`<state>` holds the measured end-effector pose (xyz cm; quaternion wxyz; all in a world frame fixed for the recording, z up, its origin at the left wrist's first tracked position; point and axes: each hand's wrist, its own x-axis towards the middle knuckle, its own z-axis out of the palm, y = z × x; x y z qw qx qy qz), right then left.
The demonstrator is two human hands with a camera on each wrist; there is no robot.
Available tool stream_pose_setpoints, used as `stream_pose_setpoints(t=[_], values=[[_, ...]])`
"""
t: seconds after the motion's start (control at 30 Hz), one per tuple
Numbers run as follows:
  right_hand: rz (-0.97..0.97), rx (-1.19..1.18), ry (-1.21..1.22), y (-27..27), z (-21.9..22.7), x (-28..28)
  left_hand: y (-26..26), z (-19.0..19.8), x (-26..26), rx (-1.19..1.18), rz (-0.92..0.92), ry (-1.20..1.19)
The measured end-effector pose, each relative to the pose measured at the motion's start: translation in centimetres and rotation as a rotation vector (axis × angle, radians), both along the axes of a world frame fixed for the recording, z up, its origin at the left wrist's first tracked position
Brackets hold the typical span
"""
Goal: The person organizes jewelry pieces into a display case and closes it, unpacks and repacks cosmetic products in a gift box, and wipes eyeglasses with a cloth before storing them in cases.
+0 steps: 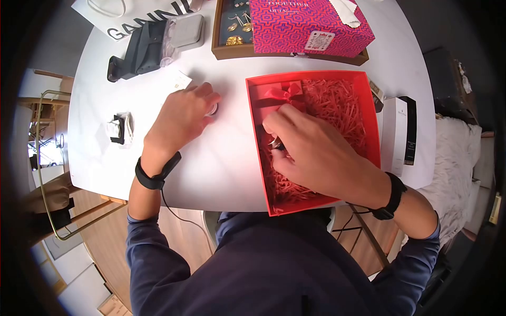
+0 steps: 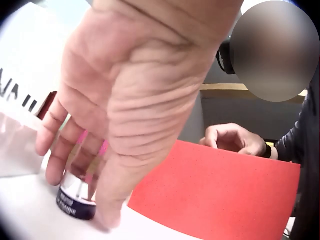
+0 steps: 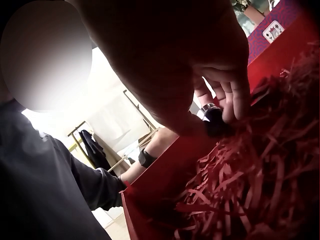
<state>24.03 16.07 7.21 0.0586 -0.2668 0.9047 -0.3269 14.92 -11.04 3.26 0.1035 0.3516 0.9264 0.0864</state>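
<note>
On the white table, left of the red box, my left hand has its fingers and thumb around a small jar with a clear or silvery upper part and a dark blue, lettered band. My right hand reaches into the open red box and pinches another small dark jar with a silver rim, close over the red shredded paper. Part of that jar is hidden by the fingers. A red gift packet with a ribbon bow lies in the box's far left corner.
A patterned pink box sits on a jewellery tray at the back. Dark pouches, a grey case and a white paper bag stand back left. White and black cartons lie right of the red box.
</note>
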Motion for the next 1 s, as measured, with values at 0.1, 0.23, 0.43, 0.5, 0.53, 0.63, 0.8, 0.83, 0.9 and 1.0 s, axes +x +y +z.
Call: stream_pose_setpoints(t=[0.1,0.23,0.43,0.5,0.53,0.63,0.8,0.83,0.9,1.0], values=[[-0.007,-0.067,-0.042,0.3,-0.5,-0.2,-0.1,-0.3,0.3,0.043,0.040,0.108],[-0.190,-0.132,-0.071,4.1,1.9,-1.2,3.6,5.3,1.4,0.586,0.185,0.160],[-0.362,-0.330,-0.212,6.7,1.3,-1.5,9.9,5.9,3.0,0.509,-0.370,0.030],[-0.350,-0.387,-0.254,6.7,0.2,-1.3,11.5,4.1,3.7,0.341,-0.506,0.202],[-0.333,-0.444,-0.304,6.6,-0.4,-1.2,11.6,3.8,3.9,0.305,-0.524,0.191],[-0.309,-0.508,-0.397,6.8,-2.2,-1.9,10.8,4.2,3.6,0.411,-0.398,0.007],[-0.459,-0.664,-0.773,6.2,-2.2,-2.9,9.1,3.5,1.8,0.499,-0.089,0.156],[-0.476,-0.685,-0.887,6.2,-2.1,-3.5,9.1,2.6,1.7,0.569,-0.032,0.068],[-0.487,-0.738,-0.901,5.9,-2.4,-4.0,9.4,1.9,1.8,0.608,-0.071,0.010],[-0.521,-0.759,-0.879,4.8,-1.9,-3.9,9.6,2.4,2.0,0.633,-0.054,-0.098]])
